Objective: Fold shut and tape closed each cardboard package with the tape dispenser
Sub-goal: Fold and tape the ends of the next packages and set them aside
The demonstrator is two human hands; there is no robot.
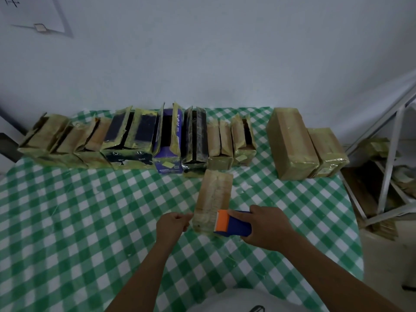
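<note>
1. Right fingers point(239, 213): curled over the top of the tape dispenser point(234, 224), with the thumb under its near side. The right hand point(267, 226) clamps the blue body.
2. Tape dispenser: the orange head points to 9 o'clock and rests on the near right part of the cardboard package point(213, 197).
3. Left fingers point(184, 218): curled together and touching the near left edge of the cardboard package. Whether they pinch it or merely press against it cannot be told.
4. Left hand point(172, 225): sits at 9 o'clock of the tape dispenser, with the package's near end between the two hands.
5. Cardboard package: lies flat on the green checked tablecloth point(90, 221), at 12 o'clock from the person. Its flaps are folded down and its long axis runs from 6 to 12 o'clock, tilted slightly right.
6. Row of open packages point(139, 140): stands along the far table edge from 10 to 12 o'clock, side by side, flaps up.
7. Two sealed packages point(290, 143): lie touching each other at 1 to 2 o'clock, apart from the open row.
8. Metal frame point(387, 158): stands off the table at 3 o'clock.
</note>
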